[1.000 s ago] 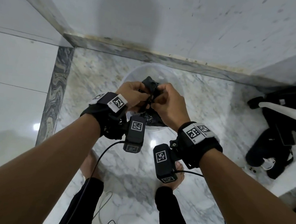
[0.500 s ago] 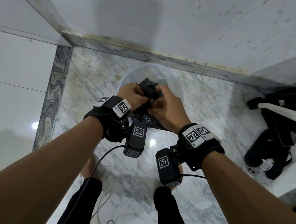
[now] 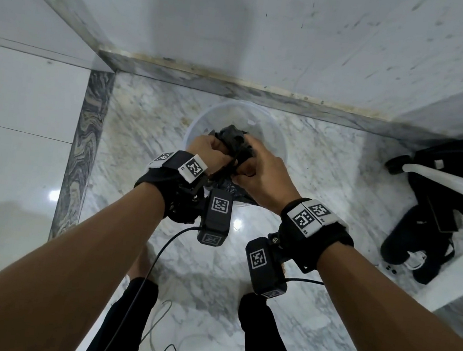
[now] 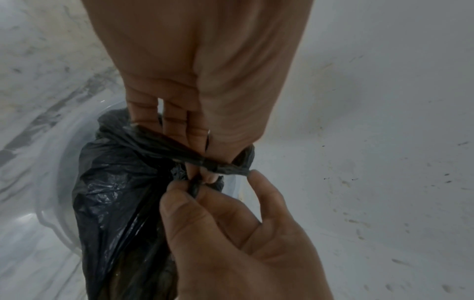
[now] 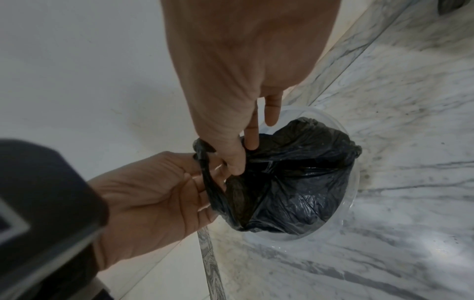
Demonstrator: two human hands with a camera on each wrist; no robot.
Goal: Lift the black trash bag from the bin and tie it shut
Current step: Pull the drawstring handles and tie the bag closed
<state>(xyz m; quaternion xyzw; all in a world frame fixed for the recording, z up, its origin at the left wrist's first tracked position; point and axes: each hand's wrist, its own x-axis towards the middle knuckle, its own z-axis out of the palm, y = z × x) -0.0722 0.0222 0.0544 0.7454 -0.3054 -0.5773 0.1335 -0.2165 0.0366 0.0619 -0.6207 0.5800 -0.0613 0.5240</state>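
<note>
- I'm mid-knot: the crinkled black plastic trash bag (image 5: 295,182) hangs gathered just above the clear round plastic bin (image 3: 276,140), which stands on the marble floor.
- My left hand (image 3: 210,152) pinches one twisted strand of the bag; my right hand (image 3: 260,173) pinches the other.
- Next, I judge, I should pull the strands apart firmly without tearing the film.

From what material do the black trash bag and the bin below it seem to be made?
The black trash bag looks like thin plastic film with a slight gloss: it crumples into fine creases, catches light, and twists into a thin cord. The bin appears to be clear or frosted hard plastic: the marble floor shows faintly through its smooth round rim.
</note>
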